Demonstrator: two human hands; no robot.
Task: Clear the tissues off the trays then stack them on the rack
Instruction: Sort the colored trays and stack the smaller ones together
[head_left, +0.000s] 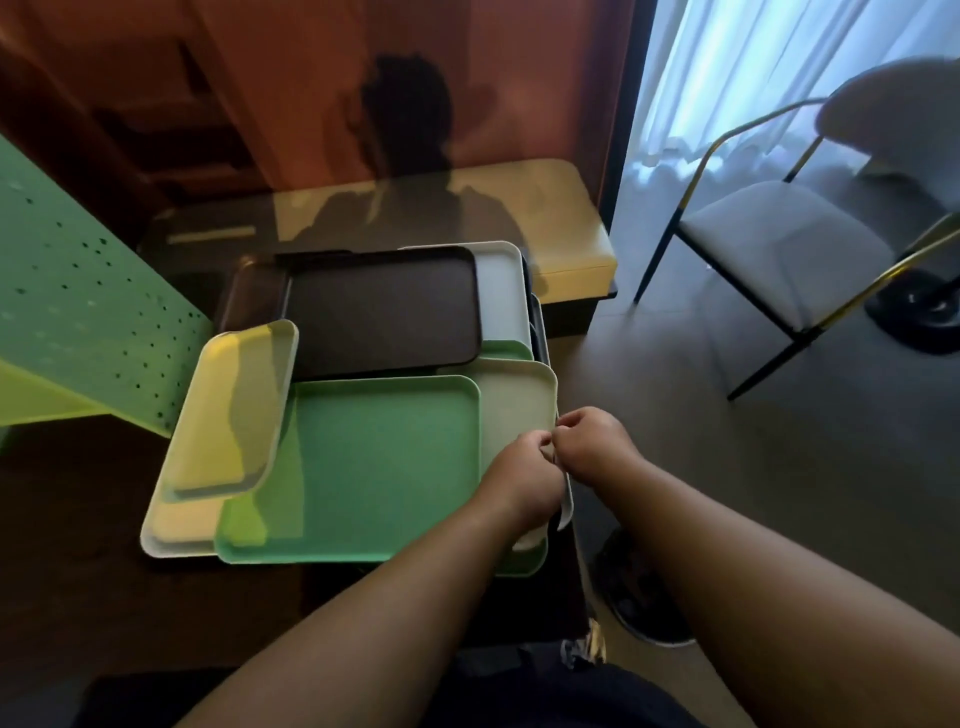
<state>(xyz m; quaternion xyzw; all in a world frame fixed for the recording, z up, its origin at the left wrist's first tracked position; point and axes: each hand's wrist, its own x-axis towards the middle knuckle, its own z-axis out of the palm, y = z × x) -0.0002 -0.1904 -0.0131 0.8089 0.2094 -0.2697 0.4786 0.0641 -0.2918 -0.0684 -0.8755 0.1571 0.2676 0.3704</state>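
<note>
Perforated green rack (78, 312): far left of the hands. Yellow tray (234, 410): tilted, overlapping the pile's left edge. Green tray (384, 467): flat, just left of the grip. Dark brown tray (384, 306): beyond it. Pale tray (519, 410): under the hands. Left hand (519, 480) and right hand (592, 441): fingertips touching, pinched at the pale tray's right rim; what they pinch cannot be told. Chair (779, 249): far right.
</note>
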